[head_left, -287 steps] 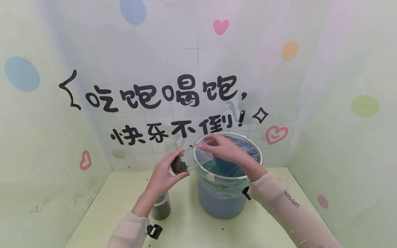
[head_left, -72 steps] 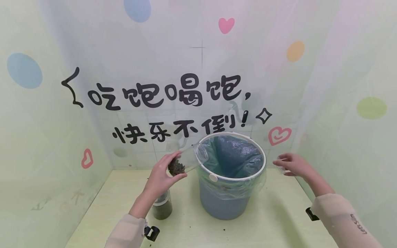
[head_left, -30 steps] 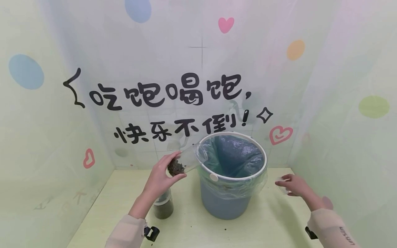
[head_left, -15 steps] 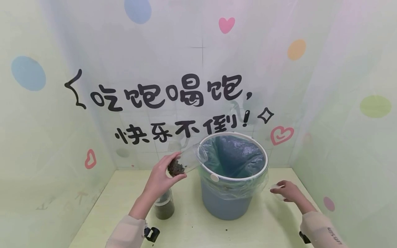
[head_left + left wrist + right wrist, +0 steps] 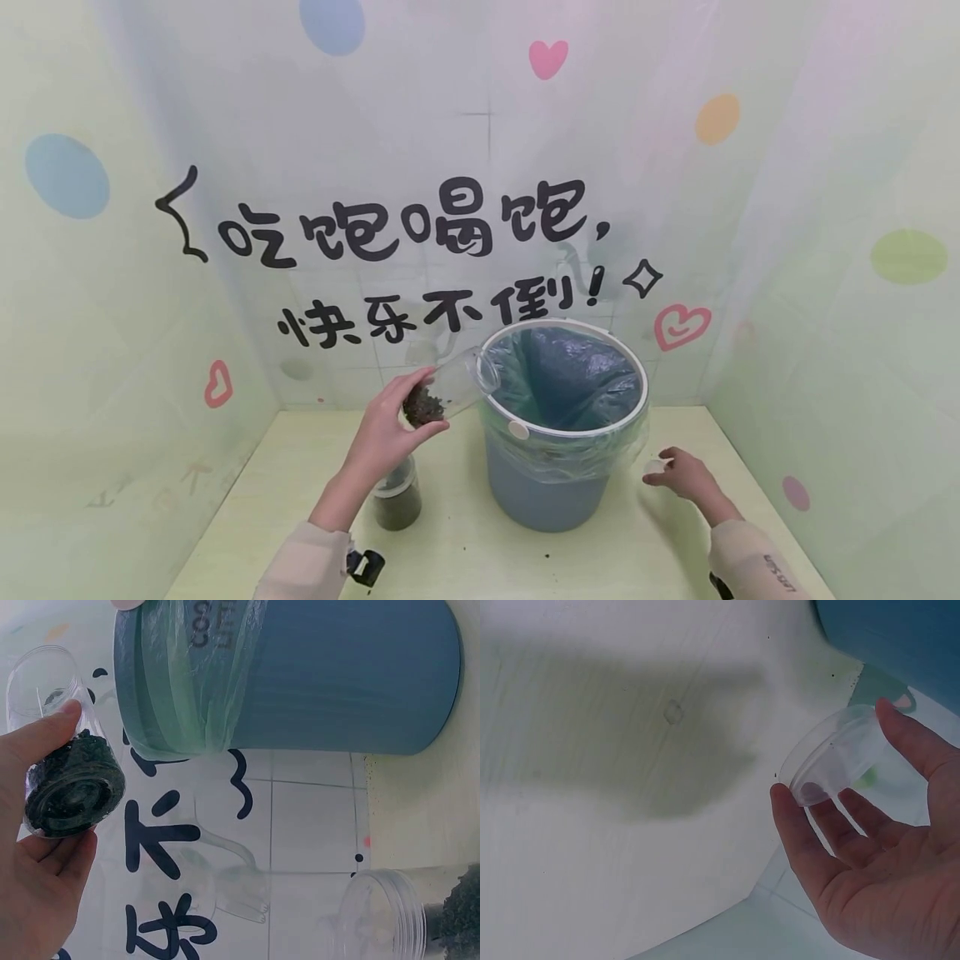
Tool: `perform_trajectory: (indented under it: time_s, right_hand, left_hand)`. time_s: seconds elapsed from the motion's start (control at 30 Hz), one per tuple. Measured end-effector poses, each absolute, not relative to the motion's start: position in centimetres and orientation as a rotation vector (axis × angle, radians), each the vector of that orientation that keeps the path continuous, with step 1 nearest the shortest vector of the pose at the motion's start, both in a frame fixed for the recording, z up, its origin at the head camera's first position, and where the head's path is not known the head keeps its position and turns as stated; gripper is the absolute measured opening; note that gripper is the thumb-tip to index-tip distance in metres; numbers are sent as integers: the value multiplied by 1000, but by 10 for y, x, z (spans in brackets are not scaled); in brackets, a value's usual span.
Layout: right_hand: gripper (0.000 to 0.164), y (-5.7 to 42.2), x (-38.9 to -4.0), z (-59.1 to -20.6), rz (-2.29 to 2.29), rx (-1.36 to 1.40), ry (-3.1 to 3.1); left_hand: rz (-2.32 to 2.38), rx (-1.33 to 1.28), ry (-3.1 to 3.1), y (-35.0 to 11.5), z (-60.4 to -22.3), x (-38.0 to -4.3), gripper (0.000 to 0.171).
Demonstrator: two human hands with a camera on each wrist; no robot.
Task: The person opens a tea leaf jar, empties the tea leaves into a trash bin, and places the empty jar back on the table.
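My left hand (image 5: 382, 437) grips a clear plastic jar (image 5: 461, 383) near its base, tipped on its side with its uncovered mouth overlapping the left rim of the bin (image 5: 547, 496). Dark, crumbly dried leaves (image 5: 71, 776) are heaped toward the jar's bottom. To the right of the bin, my right hand (image 5: 692, 479) pinches a round clear lid (image 5: 836, 754) by its edge, thumb on one side and fingertips on the other, above the table. A pale green plastic liner (image 5: 577, 375) lines the blue bin and hangs over its white rim.
Another clear jar (image 5: 397, 504) with dark contents stands left of the bin, below my left forearm. Several dark crumbs dot the pale table (image 5: 502, 575). Behind it rises a printed curtain wall (image 5: 405, 125) with large black lettering; further sheets close off both sides.
Earlier my right hand was at the jar's mouth; then it came away to the right with the lid. Lately it has lowered and drifted toward the bin. The left hand stays nearly still.
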State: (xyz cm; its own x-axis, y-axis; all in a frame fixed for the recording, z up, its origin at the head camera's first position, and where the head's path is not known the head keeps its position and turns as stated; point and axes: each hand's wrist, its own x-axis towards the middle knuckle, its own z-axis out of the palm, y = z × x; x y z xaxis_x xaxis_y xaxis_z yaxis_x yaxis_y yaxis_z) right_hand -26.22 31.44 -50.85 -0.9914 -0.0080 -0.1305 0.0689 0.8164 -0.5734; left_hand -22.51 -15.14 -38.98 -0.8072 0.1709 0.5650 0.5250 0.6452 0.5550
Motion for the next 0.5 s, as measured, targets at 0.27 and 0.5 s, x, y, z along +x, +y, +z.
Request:
perform_trajectory:
  time_s: [0.27, 0.5]
  right_hand:
    - [55, 312, -259, -521, -825, 18, 2920]
    - [53, 311, -259, -535, -788, 38, 2916]
  left_hand:
    - [-1004, -541, -2394, -152, -391, -225, 79]
    - [-1010, -526, -2405, -152, -392, -224, 79]
